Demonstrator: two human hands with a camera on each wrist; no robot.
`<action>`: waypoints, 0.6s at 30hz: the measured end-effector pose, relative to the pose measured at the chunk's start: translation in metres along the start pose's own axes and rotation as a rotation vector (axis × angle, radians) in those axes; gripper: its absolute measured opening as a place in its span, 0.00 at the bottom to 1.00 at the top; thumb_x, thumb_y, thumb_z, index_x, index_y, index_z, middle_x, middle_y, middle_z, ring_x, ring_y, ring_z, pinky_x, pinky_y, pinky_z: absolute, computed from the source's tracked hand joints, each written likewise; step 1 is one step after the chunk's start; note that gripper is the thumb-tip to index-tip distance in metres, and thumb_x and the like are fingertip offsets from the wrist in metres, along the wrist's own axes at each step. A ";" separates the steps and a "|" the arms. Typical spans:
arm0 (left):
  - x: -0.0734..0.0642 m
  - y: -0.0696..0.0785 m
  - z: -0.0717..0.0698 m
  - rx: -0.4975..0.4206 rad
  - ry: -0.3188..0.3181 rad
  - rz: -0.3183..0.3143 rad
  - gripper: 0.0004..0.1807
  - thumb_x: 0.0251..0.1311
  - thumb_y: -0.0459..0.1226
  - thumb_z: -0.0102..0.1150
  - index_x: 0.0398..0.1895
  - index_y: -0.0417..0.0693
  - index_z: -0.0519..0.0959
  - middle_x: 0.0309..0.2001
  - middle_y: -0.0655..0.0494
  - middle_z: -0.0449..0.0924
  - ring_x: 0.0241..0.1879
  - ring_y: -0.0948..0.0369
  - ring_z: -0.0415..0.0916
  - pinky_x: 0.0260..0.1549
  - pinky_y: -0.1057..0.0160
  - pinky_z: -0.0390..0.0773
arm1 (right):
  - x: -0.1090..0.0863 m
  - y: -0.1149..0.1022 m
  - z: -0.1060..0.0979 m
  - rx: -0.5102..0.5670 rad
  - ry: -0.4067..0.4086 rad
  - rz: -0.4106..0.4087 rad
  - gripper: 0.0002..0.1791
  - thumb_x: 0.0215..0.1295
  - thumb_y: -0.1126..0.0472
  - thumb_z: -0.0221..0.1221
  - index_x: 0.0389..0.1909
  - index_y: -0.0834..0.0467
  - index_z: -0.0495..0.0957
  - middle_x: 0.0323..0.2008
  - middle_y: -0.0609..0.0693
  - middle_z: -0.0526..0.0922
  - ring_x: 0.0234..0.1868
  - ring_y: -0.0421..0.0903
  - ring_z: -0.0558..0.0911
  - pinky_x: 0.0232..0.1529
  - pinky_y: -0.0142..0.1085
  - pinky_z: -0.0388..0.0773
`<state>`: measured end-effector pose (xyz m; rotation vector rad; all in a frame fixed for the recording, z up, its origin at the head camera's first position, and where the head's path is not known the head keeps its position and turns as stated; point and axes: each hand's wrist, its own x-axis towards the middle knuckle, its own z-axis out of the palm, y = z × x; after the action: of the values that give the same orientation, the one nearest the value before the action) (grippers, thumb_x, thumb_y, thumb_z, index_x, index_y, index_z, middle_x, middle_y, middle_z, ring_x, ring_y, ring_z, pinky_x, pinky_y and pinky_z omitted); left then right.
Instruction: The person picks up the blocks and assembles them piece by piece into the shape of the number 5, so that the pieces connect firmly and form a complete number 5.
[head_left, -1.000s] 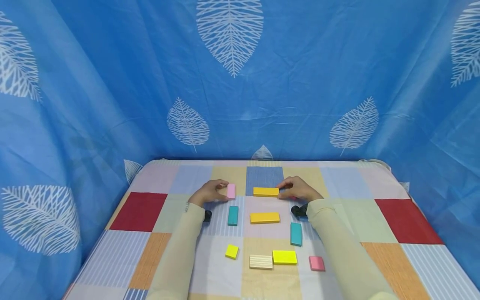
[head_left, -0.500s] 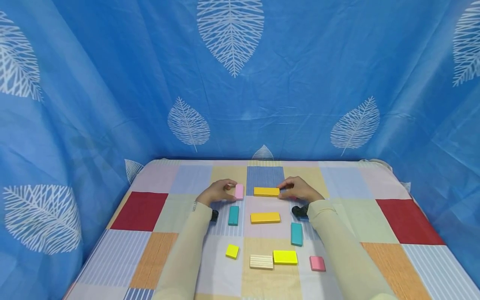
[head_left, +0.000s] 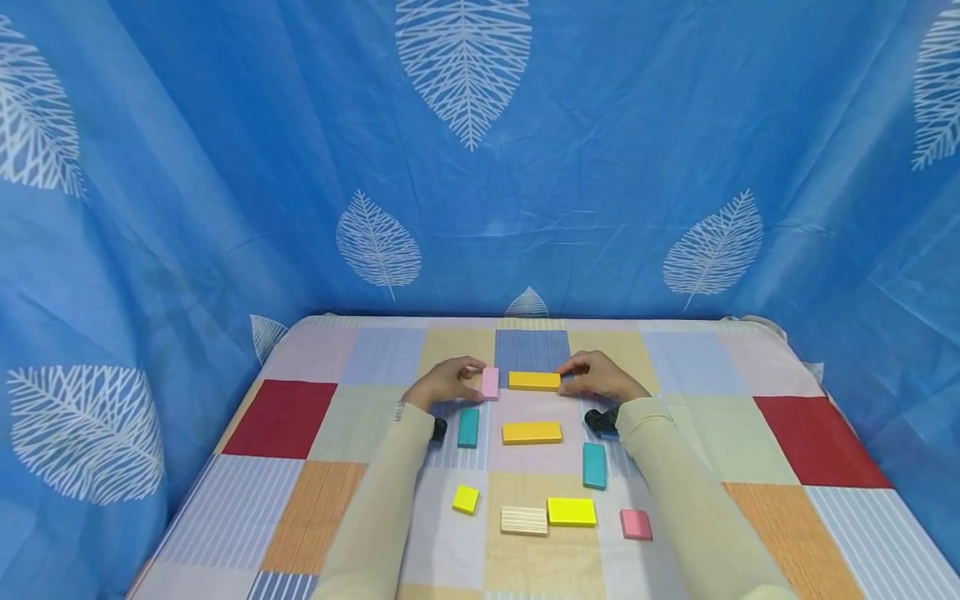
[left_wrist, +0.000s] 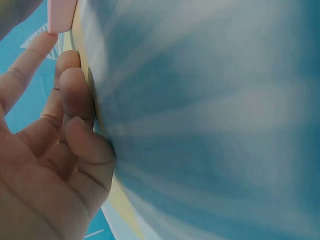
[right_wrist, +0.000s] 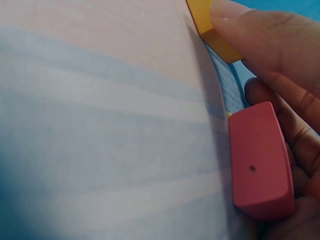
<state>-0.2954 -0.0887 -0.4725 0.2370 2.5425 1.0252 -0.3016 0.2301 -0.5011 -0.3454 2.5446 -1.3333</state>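
Observation:
Near the back of the cloth, my left hand (head_left: 447, 382) pinches a light pink block (head_left: 490, 383) between thumb and index finger. The other fingers of that hand curl loosely, as the left wrist view shows. To the right of the pink block lies a long orange-yellow block (head_left: 534, 381), a small gap apart from it. My right hand (head_left: 606, 379) pinches this block's right end, the thumb on its near side. A red-pink block (right_wrist: 261, 160) stands beside the curled fingers of the right hand. The head view mostly hides it behind that hand.
Nearer on the patchwork cloth lie another orange-yellow block (head_left: 532, 432), a left teal block (head_left: 468, 427), a right teal block (head_left: 594, 465), a small yellow block (head_left: 466, 500), a larger yellow block (head_left: 572, 512), a striped cream block (head_left: 524, 521) and a red-pink square (head_left: 636, 524).
My left hand has slid the pink block rightward, closing much of the gap to the orange-yellow block. The right hand has stayed in place with its block.

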 end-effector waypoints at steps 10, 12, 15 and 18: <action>-0.001 0.005 0.008 -0.013 0.021 0.019 0.31 0.63 0.36 0.79 0.71 0.52 0.82 0.68 0.45 0.80 0.63 0.48 0.74 0.69 0.47 0.74 | -0.003 0.000 0.000 0.048 -0.005 -0.040 0.19 0.63 0.69 0.74 0.53 0.73 0.86 0.48 0.65 0.85 0.40 0.46 0.75 0.40 0.31 0.75; 0.000 0.004 0.009 -0.001 0.023 0.024 0.31 0.63 0.37 0.79 0.70 0.53 0.82 0.67 0.45 0.80 0.64 0.48 0.74 0.69 0.47 0.75 | -0.003 -0.001 0.000 0.045 -0.004 -0.042 0.19 0.63 0.70 0.74 0.53 0.74 0.85 0.49 0.65 0.85 0.40 0.46 0.75 0.40 0.31 0.75; 0.002 0.003 0.009 0.020 0.020 0.035 0.32 0.62 0.37 0.79 0.70 0.53 0.82 0.67 0.45 0.80 0.65 0.47 0.73 0.68 0.46 0.75 | -0.005 -0.003 0.000 0.032 -0.002 -0.035 0.19 0.63 0.69 0.75 0.53 0.73 0.86 0.49 0.64 0.85 0.40 0.46 0.75 0.41 0.32 0.76; 0.003 0.003 0.010 0.025 0.020 0.033 0.31 0.62 0.38 0.80 0.70 0.54 0.82 0.66 0.45 0.81 0.64 0.47 0.72 0.67 0.45 0.76 | -0.004 -0.004 -0.001 0.025 -0.001 -0.026 0.19 0.63 0.68 0.75 0.53 0.72 0.86 0.49 0.63 0.86 0.41 0.46 0.76 0.42 0.32 0.76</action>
<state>-0.2938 -0.0790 -0.4782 0.2777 2.5782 1.0136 -0.2973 0.2298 -0.4972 -0.3759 2.5284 -1.3728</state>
